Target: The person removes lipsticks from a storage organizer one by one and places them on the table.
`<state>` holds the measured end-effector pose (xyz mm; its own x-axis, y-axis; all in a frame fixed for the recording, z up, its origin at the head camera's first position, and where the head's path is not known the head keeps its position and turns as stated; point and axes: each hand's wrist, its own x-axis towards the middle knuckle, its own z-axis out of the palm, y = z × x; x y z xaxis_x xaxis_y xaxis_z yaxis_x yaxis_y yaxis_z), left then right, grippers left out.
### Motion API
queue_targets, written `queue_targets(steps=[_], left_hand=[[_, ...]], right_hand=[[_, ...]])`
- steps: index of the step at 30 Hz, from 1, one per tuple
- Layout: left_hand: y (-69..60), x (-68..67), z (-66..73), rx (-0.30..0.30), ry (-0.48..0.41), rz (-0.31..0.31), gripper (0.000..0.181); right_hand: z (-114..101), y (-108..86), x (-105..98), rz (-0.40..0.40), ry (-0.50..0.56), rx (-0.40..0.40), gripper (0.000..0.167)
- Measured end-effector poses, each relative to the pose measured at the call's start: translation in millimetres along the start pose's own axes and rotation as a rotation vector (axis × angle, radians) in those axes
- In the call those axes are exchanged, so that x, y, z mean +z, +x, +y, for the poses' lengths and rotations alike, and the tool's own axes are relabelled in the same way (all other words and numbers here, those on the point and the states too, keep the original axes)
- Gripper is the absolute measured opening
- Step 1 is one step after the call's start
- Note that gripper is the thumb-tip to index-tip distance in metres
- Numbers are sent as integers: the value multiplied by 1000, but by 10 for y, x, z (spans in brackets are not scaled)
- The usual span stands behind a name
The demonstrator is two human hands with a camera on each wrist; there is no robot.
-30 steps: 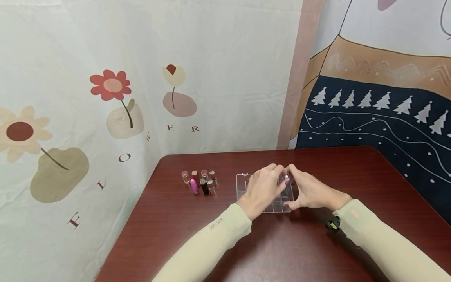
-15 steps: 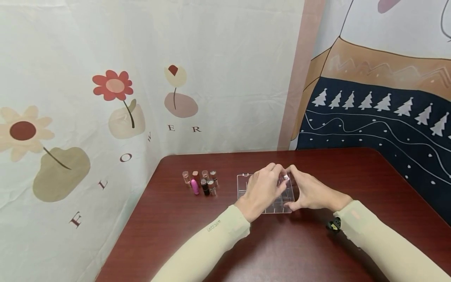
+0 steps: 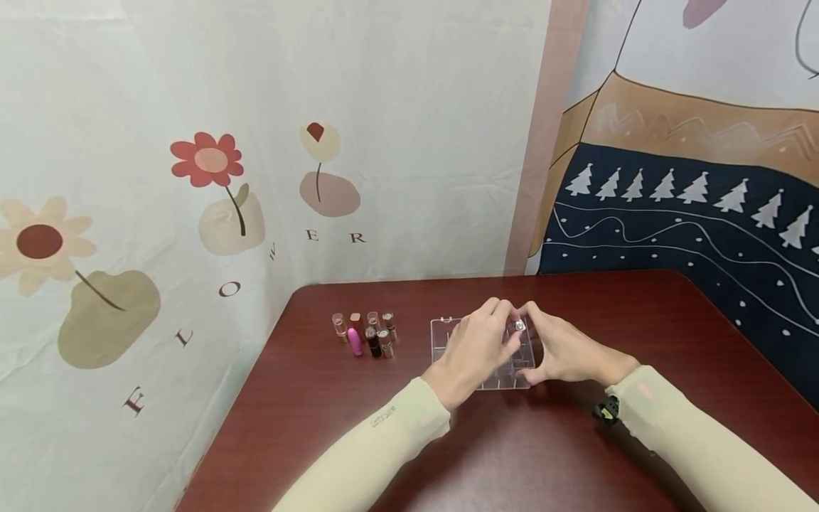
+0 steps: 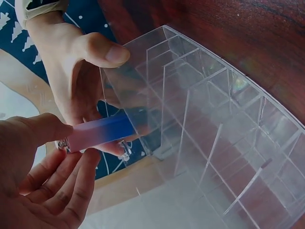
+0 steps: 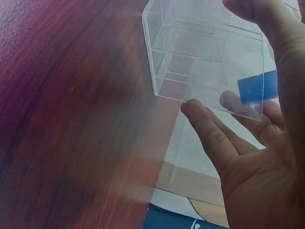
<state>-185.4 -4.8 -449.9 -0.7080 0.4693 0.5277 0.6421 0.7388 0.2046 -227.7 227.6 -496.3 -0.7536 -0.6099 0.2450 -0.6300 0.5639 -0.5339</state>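
A clear plastic organizer [image 3: 441, 334] with several divided compartments stands on the table. My left hand [image 3: 476, 348] pinches a lipstick-like tube [image 4: 97, 132] between thumb and fingers. The tube fades from pink to blue and has a sparkly silver end. It lies at the organizer's far right corner; its blue end [image 5: 255, 88] shows against the clear wall in the right wrist view. I cannot tell whether it is inside a compartment. My right hand [image 3: 569, 348] grips the organizer's right side, thumb at the near corner and fingers at the far one.
Several upright lipsticks stand in a cluster left of the organizer, among them a bright pink one [image 3: 355, 343] and a black one [image 3: 372, 343]. Patterned cloths [image 3: 416, 142] hang behind the dark red wooden table [image 3: 512, 455].
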Motion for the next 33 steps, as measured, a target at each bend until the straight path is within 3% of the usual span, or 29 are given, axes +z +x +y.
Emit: queue_targets(steps=[16, 33], left_hand=[[-87, -121, -31, 84, -96, 49, 22], [-225, -313, -218, 130, -81, 178, 18]], right_hand=[[-2, 1, -2, -4, 25, 6, 92], [7, 16, 17, 16, 6, -18, 96]])
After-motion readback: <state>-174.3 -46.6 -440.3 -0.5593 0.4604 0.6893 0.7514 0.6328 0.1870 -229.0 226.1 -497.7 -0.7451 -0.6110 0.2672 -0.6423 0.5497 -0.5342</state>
